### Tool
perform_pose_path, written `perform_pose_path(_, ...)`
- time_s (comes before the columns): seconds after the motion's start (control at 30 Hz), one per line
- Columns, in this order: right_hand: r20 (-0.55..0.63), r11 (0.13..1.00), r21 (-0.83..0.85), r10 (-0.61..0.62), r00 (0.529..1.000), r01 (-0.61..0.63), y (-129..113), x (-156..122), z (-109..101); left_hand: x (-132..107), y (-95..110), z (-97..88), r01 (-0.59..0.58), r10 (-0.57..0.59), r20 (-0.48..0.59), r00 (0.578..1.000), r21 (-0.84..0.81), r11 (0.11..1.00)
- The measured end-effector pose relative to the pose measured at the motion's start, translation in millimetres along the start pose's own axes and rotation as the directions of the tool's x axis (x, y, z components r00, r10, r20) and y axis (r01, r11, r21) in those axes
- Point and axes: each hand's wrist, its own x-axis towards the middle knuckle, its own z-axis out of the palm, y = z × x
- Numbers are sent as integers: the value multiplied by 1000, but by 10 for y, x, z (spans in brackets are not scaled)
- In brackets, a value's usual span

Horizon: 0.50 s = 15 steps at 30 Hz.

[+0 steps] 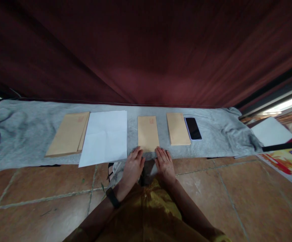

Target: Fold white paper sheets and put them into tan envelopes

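A single brown paper envelope (148, 132) lies flat in front of me, red print near its top right corner. My left hand (134, 164) rests at its near left corner, fingers stretched out. At the near right corner lies my right hand (165, 164), its fingers also extended and flat. Neither hand is wrapped round anything. To the left is a stack of white paper (108, 132), with larger brown envelopes (66, 134) beyond it. On the right sits a small stack of brown envelopes (178, 129), beside a dark-screened phone (193, 128).
A grey cloth (219, 127) covers the narrow table. Behind it hangs a dark red curtain (146, 60). At the far right are a white sheet (272, 131) and a red and yellow printed package (287, 161). Brown floor tiles (206, 191) show below.
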Motion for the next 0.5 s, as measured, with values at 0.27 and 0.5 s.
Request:
perform_pose_path(0.27,-26,999,-33,-3,1000,2,-6,9,26,306,-5,-6,165,-156,-131,979,67,984)
perform_pose_path(0.5,-46,999,-42,-7,999,5,-34,15,56,424,74,-70,276,-286,29,958,183,944)
